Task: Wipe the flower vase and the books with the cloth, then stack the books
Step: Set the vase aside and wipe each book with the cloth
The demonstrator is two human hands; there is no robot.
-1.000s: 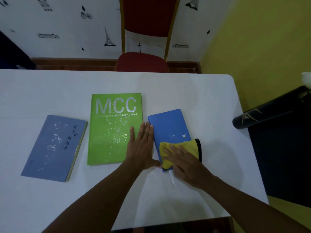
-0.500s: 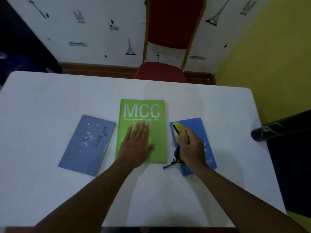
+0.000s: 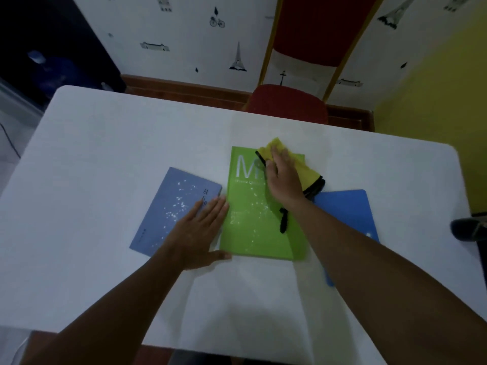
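Your right hand (image 3: 283, 177) presses the yellow cloth (image 3: 297, 167) flat onto the green MCC book's (image 3: 253, 227) top corner. Your left hand (image 3: 197, 233), fingers spread and holding nothing, rests across the grey-blue book (image 3: 171, 206) and the table (image 3: 105, 154). A blue notebook (image 3: 345, 209) lies beside the green one.

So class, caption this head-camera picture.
Right hand wipes green book with yellow cloth; left hand steadies it.
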